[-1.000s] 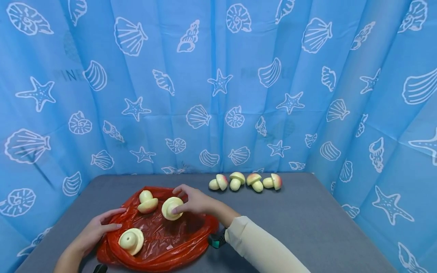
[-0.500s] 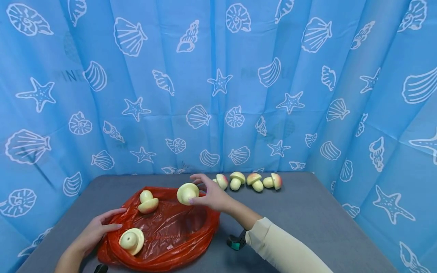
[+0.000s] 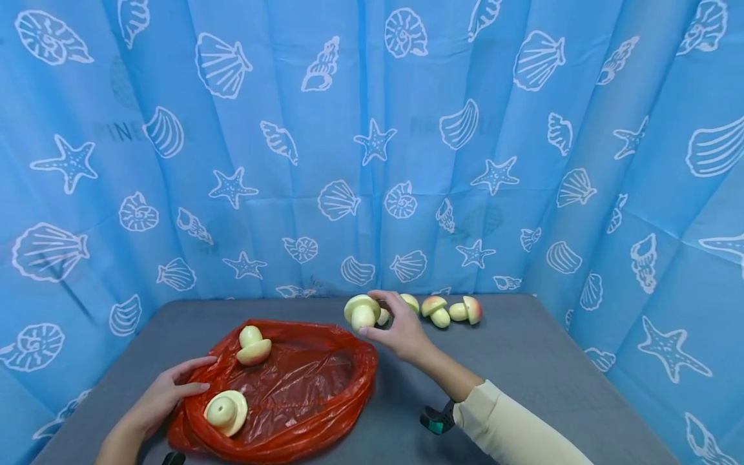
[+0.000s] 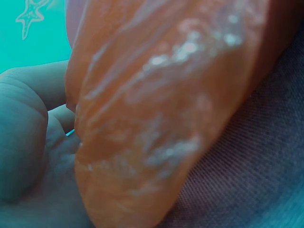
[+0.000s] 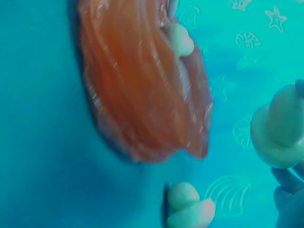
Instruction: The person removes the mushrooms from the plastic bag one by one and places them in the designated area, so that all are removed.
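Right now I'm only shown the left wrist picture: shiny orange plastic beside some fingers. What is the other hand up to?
Observer: The right hand holds a pale mushroom-shaped piece between thumb and fingers.
Visitor: Oh, how odd! Are there any more like it?
Observer: Yes, the head view shows two more pieces lying within the open mouth of the red bag.
Visitor: And is that the whole lot?
Observer: No, a further row of mushrooms lies near the far edge of the grey table, partly hidden behind that hand.
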`<action>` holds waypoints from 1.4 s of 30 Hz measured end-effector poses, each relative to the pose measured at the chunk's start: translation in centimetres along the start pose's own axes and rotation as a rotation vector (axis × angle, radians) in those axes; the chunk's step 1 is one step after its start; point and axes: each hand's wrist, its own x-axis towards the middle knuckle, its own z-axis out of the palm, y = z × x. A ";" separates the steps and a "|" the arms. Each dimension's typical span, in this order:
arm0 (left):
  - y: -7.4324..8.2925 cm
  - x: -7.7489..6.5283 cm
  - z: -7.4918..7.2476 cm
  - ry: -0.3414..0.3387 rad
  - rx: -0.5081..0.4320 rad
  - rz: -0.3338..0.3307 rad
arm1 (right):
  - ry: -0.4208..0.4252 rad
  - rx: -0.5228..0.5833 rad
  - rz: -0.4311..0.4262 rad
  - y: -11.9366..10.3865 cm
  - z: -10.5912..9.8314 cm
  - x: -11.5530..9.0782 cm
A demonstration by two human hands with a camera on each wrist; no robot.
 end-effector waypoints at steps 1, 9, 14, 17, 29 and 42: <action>0.0 0.0 0.0 0.000 0.000 0.002 | 0.019 -0.017 -0.009 0.3 -0.2 -0.2; 0.2 -0.1 0.1 0.008 -0.001 -0.008 | 0.128 -0.081 -0.028 2.5 -2.4 -1.6; 0.2 -0.1 0.0 0.004 -0.013 -0.010 | 0.236 -0.149 -0.046 3.3 -4.2 -2.0; 0.2 -0.1 -0.1 0.000 -0.020 -0.010 | 0.283 -0.186 -0.052 3.7 -5.4 -2.1; 0.3 -0.2 0.1 -0.001 -0.012 -0.007 | 0.440 -0.352 -0.100 6.5 -9.6 -2.5; 0.3 -0.3 0.1 0.002 -0.009 -0.013 | 0.499 -0.438 -0.006 9.5 -12.4 -4.1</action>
